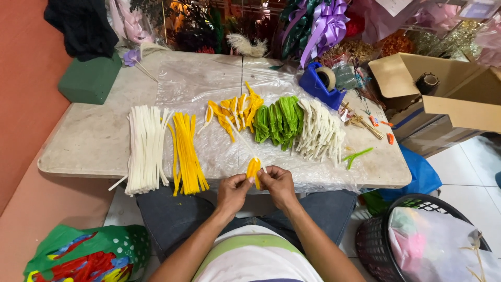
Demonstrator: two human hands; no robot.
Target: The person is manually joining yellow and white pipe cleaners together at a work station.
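From my seat, at nine o'clock on the pale stone desk [94, 141] lie a bundle of straight white fuzzy wire stems [145, 150] and a bundle of straight yellow fuzzy wire stems [186, 154]. At six o'clock my left hand [233, 190] and right hand [278, 184] meet at the desk's near edge, each grip pinched on one folded yellow fuzzy-wire petal [253, 169]. I judge it light, soft and easily bent, best held low at its gathered base. At three o'clock, folded green pieces [278, 121] and folded white pieces [321, 133] lie heaped. My fingertips hide the petal's base, so I cannot make out how it is bound.
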